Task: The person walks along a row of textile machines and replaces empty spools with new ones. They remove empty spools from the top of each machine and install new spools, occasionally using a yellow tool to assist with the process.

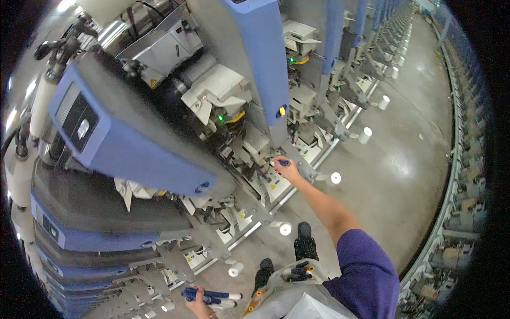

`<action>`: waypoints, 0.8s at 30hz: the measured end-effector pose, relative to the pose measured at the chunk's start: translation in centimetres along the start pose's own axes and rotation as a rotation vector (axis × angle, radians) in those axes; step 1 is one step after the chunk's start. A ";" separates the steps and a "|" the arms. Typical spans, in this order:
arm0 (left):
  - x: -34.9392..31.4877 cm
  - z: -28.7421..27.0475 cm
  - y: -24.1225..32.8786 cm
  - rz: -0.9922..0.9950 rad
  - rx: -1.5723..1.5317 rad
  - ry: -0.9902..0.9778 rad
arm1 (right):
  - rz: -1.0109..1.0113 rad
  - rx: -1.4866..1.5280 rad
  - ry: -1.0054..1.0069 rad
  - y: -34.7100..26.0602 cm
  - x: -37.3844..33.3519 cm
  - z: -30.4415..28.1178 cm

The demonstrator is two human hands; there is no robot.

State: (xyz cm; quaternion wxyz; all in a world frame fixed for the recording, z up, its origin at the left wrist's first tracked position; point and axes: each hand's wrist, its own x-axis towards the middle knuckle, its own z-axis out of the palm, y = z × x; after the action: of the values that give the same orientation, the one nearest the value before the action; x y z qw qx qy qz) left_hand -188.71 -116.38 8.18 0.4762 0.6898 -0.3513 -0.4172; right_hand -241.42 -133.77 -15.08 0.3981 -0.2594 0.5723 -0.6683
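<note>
My left hand (198, 307), low in the picture, is closed around several long bobbins (215, 295) with dark blue tubes and white ends. They point to the right, side by side. My right arm stretches forward to the machine, where my right hand (288, 171) grips a bobbin (284, 162) with a dark blue end. Part of that bobbin is hidden by my fingers. Close to the hand are the white lower plate (276, 183) of a winding unit and its small metal parts. At my waist, an open pouch (281, 279) contains several dark blue and orange tubes.
A row of winding units with blue housings (268, 64) runs from lower left to far right. White bobbins on pegs, such as one yarn bobbin (336, 178), jut out over the aisle floor (393, 159). Along the right side stands another long machine row (462, 212).
</note>
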 end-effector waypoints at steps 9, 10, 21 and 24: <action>-5.9 8.9 4.3 0.052 0.122 0.003 | -0.116 -0.349 -0.019 3.4 5.6 0.8; -6.1 9.2 4.4 0.052 0.108 -0.019 | -0.046 -0.458 -0.083 2.1 5.1 0.3; -5.0 17.8 2.7 -0.005 0.201 -0.695 | 0.489 -0.942 -0.125 -13.2 -26.5 -14.8; -7.9 20.6 2.2 -0.036 0.204 -1.060 | 0.498 -0.907 0.132 -15.8 -39.3 -16.4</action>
State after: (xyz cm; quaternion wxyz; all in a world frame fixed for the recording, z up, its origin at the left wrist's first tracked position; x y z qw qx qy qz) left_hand -210.82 -117.56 8.10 0.1569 0.4333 -0.5701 -0.6801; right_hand -236.75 -91.63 1.06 0.3557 -0.2189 0.8726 -0.2534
